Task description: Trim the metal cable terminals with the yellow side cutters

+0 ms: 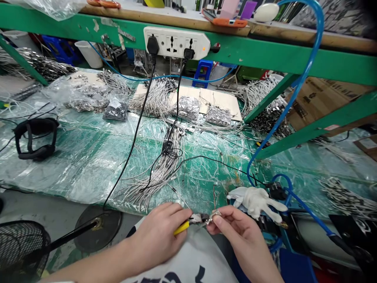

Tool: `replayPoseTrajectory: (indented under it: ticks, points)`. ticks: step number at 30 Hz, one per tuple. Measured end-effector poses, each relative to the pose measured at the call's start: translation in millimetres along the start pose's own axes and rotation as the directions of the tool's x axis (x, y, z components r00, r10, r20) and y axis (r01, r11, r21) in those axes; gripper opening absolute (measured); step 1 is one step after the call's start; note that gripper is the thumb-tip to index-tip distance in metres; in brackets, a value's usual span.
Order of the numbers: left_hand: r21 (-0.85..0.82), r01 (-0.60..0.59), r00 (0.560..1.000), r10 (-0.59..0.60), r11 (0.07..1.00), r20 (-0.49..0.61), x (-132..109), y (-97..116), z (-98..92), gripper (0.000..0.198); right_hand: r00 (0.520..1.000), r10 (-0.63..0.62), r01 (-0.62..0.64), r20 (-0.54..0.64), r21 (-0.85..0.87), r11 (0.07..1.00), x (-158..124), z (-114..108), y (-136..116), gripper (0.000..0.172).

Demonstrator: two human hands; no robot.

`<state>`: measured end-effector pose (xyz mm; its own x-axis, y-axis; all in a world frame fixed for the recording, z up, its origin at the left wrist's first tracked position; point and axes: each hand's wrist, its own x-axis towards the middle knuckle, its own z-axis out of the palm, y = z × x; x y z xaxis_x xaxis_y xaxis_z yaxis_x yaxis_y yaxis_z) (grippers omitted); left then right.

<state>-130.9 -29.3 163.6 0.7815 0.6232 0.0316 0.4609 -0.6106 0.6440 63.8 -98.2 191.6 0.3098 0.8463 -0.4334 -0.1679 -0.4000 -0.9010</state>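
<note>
My left hand (160, 232) is closed around yellow-handled pliers (182, 228), their metal jaws pointing right. My right hand (238, 232) pinches a small shiny metal fitting (215, 215) between thumb and fingertips. The jaws are close against the fitting; whether they grip it I cannot tell. A thin reddish-brown rod or wire stands up just behind the fitting. Beyond my hands, a bundle of white cables (161, 169) lies on the plastic-covered green bench (212, 169). A white glove (257, 202) rests to the right of my right hand.
A white power strip (176, 42) hangs on the green shelf beam (118, 35), black cords dropping across the bench. A blue air hose (294, 94) curves down at right. Bags of metal parts (185, 108) lie at the back. A black headset-like frame (37, 139) sits at left.
</note>
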Motion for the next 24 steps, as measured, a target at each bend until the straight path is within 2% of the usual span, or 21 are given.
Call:
replayPoseTrajectory:
  ticks: [3,6,8,11,13,15,18,22,24]
  points:
    - [-0.020,0.001,1.000,0.000,1.000,0.021,1.2,1.5,-1.7,0.024,1.000,0.021,-0.021,-0.001,-0.031,0.999,2.4,-3.0,0.2,0.034]
    - [-0.142,0.041,0.998,-0.033,0.989,0.056,4.1,3.9,-2.5,0.020,0.999,0.050,-0.049,0.021,-0.003,0.999,3.4,-6.1,0.9,0.034]
    - [-0.265,0.099,0.991,-0.072,0.959,0.110,6.1,5.2,-1.1,0.017,0.995,0.070,-0.073,0.064,0.049,0.996,1.8,-6.4,-0.1,0.034]
    - [-0.410,0.238,0.964,-0.161,0.880,0.212,7.1,5.6,3.8,0.024,0.987,0.063,-0.081,0.151,0.116,0.990,-3.0,-4.2,-5.5,0.030]
    - [-0.444,0.292,0.954,-0.229,0.847,0.192,6.0,4.7,6.9,0.023,0.983,0.086,-0.113,0.160,0.167,0.979,-5.0,-2.8,-9.9,0.028]
    - [-0.453,0.256,0.965,-0.254,0.854,0.065,4.2,3.3,7.8,0.015,0.984,0.138,-0.161,0.110,0.239,0.958,-4.3,-3.0,-12.5,0.027]
    - [-0.431,0.118,0.981,-0.173,0.895,-0.090,2.7,1.6,4.0,0.027,0.979,0.189,-0.204,0.077,0.311,0.928,0.9,-6.3,-11.1,0.028]
    - [-0.324,-0.063,0.990,0.017,0.944,-0.143,4.2,0.8,-5.5,0.037,0.961,0.201,-0.249,0.191,0.279,0.927,8.2,-11.3,-4.8,0.029]
    - [-0.216,-0.122,0.984,0.090,0.969,-0.151,5.3,0.1,-9.0,0.045,0.964,0.179,-0.230,0.197,0.279,0.932,10.5,-12.8,-3.6,0.029]
